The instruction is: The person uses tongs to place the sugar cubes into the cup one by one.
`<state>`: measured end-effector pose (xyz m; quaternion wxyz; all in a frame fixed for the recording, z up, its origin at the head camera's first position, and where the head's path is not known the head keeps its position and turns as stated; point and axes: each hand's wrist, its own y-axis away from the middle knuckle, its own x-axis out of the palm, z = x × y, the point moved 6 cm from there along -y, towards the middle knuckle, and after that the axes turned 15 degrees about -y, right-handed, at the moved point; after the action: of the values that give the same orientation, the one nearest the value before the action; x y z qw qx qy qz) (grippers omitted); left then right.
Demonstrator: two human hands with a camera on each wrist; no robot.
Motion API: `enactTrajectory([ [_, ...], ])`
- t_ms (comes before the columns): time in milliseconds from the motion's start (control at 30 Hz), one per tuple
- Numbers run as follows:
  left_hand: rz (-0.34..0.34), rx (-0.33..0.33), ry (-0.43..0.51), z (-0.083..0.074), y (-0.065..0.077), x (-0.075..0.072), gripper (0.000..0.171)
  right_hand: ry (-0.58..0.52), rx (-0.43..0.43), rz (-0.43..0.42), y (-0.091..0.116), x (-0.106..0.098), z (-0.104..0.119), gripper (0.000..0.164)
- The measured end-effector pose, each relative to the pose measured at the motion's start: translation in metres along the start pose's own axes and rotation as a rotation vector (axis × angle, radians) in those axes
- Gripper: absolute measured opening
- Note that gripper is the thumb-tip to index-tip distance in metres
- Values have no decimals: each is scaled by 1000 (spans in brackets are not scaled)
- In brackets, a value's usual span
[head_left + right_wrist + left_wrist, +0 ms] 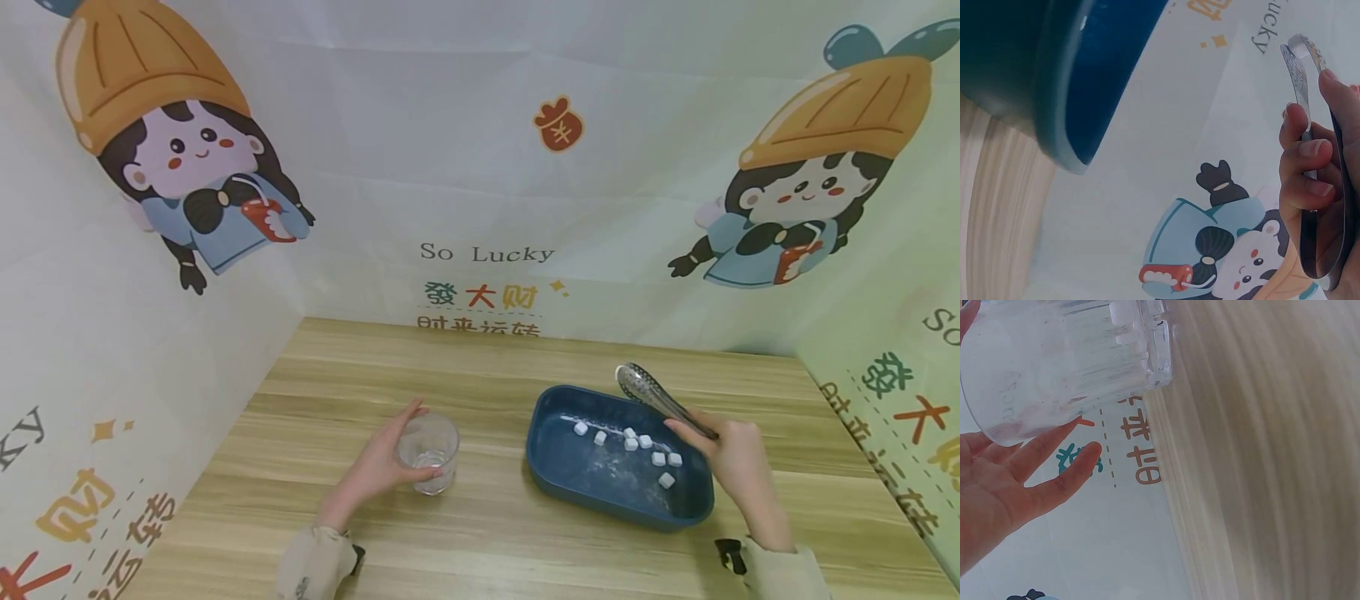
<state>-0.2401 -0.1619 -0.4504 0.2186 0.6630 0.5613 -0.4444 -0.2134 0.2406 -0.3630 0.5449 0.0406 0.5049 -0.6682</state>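
Note:
My left hand (378, 462) holds a clear glass (442, 437) that stands on the table left of centre, thumb across its near side and fingers round the back. Pale patches show near the glass's base in the left wrist view. A pair of metal tongs (660, 397) is gripped in my right hand (738, 454), their perforated ends pointing up and left over the far rim of a blue dish (600, 497). Between the tongs' arms (1300, 81) there is a narrow gap. Several small white cubes (631, 444) lie scattered in the dish, with whitish powder on its floor.
The wood-grain table (480, 550) reaches back to a printed cloth backdrop (450, 150) with cartoon figures and lettering, which also closes off both sides. Bare tabletop lies between the glass and the dish. Black straps (730, 557) hang at the wrists.

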Motion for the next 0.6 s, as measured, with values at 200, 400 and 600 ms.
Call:
enactTrajectory([
  [200, 5, -3, -1, 1, 0, 1, 103, -70, -61, -77, 4, 2, -18, 29],
  [400, 10, -13, -6, 2, 0, 1, 103, -123, -96, -150, 2, 2, -22, 29],
  [600, 3, -2, -9, 2, 0, 1, 103, -93, -59, -134, -11, -8, 17, 27],
])
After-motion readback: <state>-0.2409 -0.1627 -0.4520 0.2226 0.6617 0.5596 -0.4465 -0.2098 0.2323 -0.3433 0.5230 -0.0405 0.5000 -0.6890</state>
